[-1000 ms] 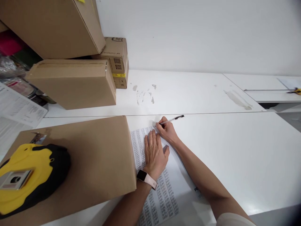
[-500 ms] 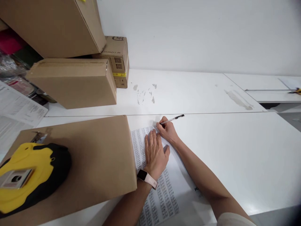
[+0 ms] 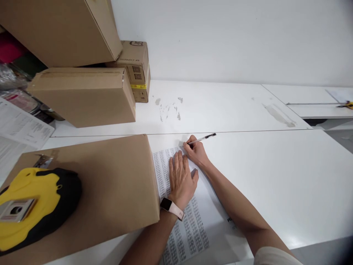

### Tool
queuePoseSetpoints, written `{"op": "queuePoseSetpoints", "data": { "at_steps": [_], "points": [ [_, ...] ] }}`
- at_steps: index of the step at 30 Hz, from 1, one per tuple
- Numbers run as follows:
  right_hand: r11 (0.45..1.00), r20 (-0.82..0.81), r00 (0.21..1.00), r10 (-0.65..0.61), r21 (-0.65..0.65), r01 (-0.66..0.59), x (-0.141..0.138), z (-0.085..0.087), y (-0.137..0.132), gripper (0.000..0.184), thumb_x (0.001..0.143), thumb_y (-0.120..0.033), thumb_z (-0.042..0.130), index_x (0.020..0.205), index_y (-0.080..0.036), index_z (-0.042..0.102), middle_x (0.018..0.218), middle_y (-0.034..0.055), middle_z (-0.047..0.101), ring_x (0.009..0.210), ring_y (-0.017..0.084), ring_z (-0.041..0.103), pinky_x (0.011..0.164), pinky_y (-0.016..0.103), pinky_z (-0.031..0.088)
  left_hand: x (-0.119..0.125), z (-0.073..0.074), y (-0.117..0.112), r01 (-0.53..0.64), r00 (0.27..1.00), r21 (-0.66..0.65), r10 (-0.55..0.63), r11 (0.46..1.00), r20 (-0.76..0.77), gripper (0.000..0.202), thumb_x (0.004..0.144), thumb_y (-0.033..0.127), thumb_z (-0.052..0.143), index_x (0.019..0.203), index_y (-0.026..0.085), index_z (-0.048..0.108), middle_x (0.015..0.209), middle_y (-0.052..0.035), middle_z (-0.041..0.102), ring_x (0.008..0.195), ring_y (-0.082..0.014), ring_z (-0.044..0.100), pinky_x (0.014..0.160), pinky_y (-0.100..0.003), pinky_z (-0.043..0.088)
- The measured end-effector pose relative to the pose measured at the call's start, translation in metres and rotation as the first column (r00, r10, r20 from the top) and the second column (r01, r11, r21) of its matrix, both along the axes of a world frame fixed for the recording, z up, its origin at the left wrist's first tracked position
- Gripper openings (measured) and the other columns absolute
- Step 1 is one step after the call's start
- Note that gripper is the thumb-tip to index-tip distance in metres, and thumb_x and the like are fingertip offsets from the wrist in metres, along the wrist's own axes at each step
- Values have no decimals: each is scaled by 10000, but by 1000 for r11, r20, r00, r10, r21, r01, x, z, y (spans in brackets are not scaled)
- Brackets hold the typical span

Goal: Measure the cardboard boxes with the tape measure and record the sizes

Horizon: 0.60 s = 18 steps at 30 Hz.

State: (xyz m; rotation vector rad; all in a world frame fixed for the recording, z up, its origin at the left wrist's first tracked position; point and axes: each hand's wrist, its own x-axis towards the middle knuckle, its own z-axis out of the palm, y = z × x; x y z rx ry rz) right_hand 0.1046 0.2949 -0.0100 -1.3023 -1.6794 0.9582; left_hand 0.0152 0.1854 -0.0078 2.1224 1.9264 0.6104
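Note:
A printed sheet of paper (image 3: 190, 217), covered in columns of small text, lies on the white table (image 3: 275, 176). My left hand (image 3: 182, 176) rests flat on it with fingers stretched out, and a smartwatch (image 3: 172, 208) with a pale band is on that wrist. At the sheet's far edge, my right hand (image 3: 195, 151) grips a pen (image 3: 202, 138) with a clear barrel and black end. The pen's tip is down at the paper near my left fingertips. Dark lettering near my right forearm is partly hidden.
Left of the sheet stands a cardboard box (image 3: 116, 180) with a yellow and black tool (image 3: 41, 206) on top. More cardboard boxes (image 3: 91, 99) are stacked behind it. Papers (image 3: 22, 121) lie at far left; another yellow and black item (image 3: 349, 105) sits at far right.
The whole view has shifted very slightly. Both hands keep nearly the same place on the paper, with the pen still in the right hand.

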Motion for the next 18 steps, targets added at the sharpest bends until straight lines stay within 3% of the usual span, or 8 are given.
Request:
{"op": "queuePoseSetpoints", "data": {
  "at_steps": [18],
  "points": [
    [1000, 23, 1000, 8, 12, -9, 1, -2, 1, 191, 837, -281, 543, 696, -231, 425, 566, -70, 400, 530, 110, 388, 522, 263, 306, 0, 0, 0, 0, 1000, 3, 0, 1000, -10, 573, 941, 323, 515, 1407, -4, 443, 1550, -269, 374, 1480, -364, 288, 1206, -566, 238]
  ]
}}
